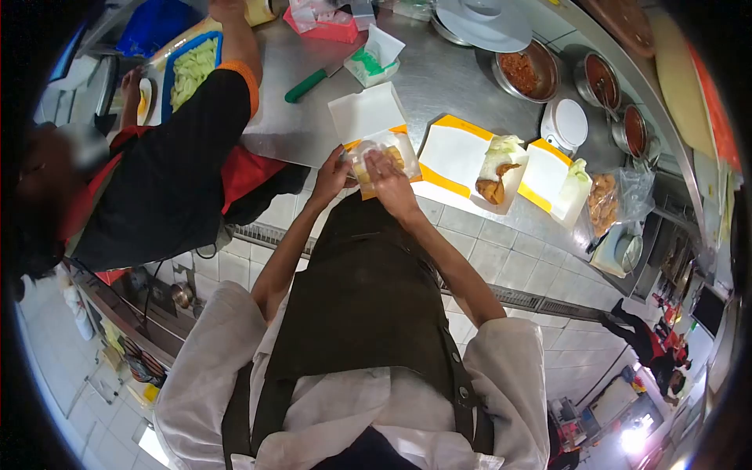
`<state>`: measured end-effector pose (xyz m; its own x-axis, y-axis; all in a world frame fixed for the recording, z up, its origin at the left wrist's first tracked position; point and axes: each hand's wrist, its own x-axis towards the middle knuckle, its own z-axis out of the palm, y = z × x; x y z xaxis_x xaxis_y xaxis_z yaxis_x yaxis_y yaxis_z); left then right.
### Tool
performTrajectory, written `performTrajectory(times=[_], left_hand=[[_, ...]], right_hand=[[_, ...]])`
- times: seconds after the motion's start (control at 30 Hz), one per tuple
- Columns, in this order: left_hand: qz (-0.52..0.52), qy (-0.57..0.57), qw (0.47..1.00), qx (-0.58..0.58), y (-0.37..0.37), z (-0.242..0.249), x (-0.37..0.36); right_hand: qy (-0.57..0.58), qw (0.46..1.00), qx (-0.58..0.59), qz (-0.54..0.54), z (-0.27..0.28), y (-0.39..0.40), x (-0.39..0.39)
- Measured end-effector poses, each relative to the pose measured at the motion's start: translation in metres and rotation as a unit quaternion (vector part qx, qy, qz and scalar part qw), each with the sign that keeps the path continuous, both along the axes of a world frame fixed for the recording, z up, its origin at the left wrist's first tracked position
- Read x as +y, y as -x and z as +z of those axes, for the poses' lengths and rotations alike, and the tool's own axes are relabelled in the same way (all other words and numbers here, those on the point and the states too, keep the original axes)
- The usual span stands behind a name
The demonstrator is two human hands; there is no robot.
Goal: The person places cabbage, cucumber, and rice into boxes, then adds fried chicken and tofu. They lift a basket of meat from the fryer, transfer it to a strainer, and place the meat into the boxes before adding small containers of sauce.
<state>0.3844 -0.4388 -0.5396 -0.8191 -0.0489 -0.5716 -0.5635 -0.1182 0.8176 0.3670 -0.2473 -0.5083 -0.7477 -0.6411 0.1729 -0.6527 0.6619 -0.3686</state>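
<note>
A white and orange cardboard food box (365, 110) stands with its lid up at the counter's front edge. My left hand (334, 176) is closed at the left side of its tray. My right hand (392, 182) lies over a clear plastic bag (407, 149) of yellowish pieces in the box, fingers curled onto it and slightly blurred. To the right, a larger open box (458, 155) holds a browned piece of chicken (492, 190) and lettuce (504, 146). Beside that is another open box (548, 174) with lettuce in it.
A green-handled knife (307, 84) and a small white box (376, 59) lie on the steel counter (274, 125). Metal bowls (540, 74), a white tub (564, 124) and a bag of fried pieces (607, 200) stand right. On the left, a co-worker's arm (239, 59) reaches past a blue tray (166, 98) of cut greens.
</note>
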Motion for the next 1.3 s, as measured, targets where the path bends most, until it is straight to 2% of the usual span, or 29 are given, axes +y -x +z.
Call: performTrajectory(times=[0.1, 0.17, 0.23, 0.3, 0.37, 0.43, 0.57, 0.6, 0.63, 0.67, 0.7, 0.8, 0.83, 0.87, 0.93, 1.0, 1.07, 1.13, 1.2, 1.3], left_hand=[[-0.017, 0.054, 0.998, -0.006, -0.001, 0.009, 0.000], [-0.023, 0.086, 0.996, -0.002, 0.004, 0.007, 0.005], [-0.031, 0.077, 0.997, 0.008, -0.002, 0.009, 0.007], [-0.042, 0.060, 0.997, 0.021, -0.002, 0.011, 0.006], [-0.005, 0.062, 0.998, 0.024, -0.008, 0.019, 0.012], [0.021, 0.084, 0.995, 0.043, -0.023, 0.026, 0.012], [0.085, 0.121, 0.985, 0.093, -0.060, 0.025, 0.021], [0.113, 0.121, 0.981, 0.099, -0.073, 0.023, 0.022], [0.121, 0.135, 0.977, 0.110, -0.087, 0.018, 0.019], [0.128, 0.149, 0.973, 0.121, -0.103, 0.006, 0.015], [0.135, 0.163, 0.968, 0.131, -0.121, -0.008, 0.011], [0.068, 0.370, 0.924, 0.064, -0.176, -0.061, -0.009], [0.054, 0.404, 0.912, 0.040, -0.199, -0.073, -0.015], [0.040, 0.437, 0.898, 0.014, -0.224, -0.083, -0.020], [0.004, 0.471, 0.881, -0.026, -0.281, -0.114, -0.054], [0.131, 0.459, 0.864, -0.161, -0.338, -0.164, -0.085], [0.072, 0.411, 0.863, -0.284, -0.365, -0.141, -0.100], [-0.011, 0.343, 0.870, -0.353, -0.371, -0.121, -0.105], [-0.070, 0.292, 0.883, -0.360, -0.364, -0.116, -0.108], [-0.124, 0.235, 0.903, -0.338, -0.330, -0.117, -0.107]], right_hand=[[-0.034, 0.998, -0.009, -0.057, -0.026, 0.004, 0.009], [-0.030, 0.995, 0.069, -0.067, -0.015, 0.001, 0.010], [-0.066, 0.993, 0.003, -0.095, -0.037, -0.004, 0.007], [-0.004, 0.994, 0.021, -0.105, -0.021, -0.006, 0.006], [0.092, 0.985, 0.043, -0.137, 0.006, -0.008, 0.013], [0.263, 0.941, -0.065, -0.200, 0.046, -0.020, 0.028], [0.375, 0.863, 0.013, -0.338, 0.049, -0.043, 0.090], [0.390, 0.828, -0.043, -0.400, 0.044, -0.052, 0.115], [0.358, 0.834, 0.035, -0.418, 0.043, -0.054, 0.142], [0.362, 0.807, 0.038, -0.464, 0.049, -0.054, 0.162], [0.322, 0.816, 0.017, -0.480, 0.050, -0.056, 0.186], [0.141, 0.902, 0.017, -0.409, 0.035, -0.043, 0.227], [0.082, 0.923, 0.009, -0.377, 0.023, -0.040, 0.230], [0.065, 0.923, -0.042, -0.377, 0.014, -0.037, 0.231], [0.088, 0.915, -0.009, -0.393, 0.018, -0.035, 0.224], [0.083, 0.909, -0.019, -0.409, 0.014, -0.030, 0.225], [0.101, 0.912, -0.013, -0.397, 0.011, -0.033, 0.227], [0.118, 0.906, -0.022, -0.406, 0.008, -0.027, 0.227], [0.127, 0.886, -0.055, -0.442, 0.003, -0.034, 0.228], [0.167, 0.875, -0.041, -0.453, 0.026, -0.034, 0.227]])
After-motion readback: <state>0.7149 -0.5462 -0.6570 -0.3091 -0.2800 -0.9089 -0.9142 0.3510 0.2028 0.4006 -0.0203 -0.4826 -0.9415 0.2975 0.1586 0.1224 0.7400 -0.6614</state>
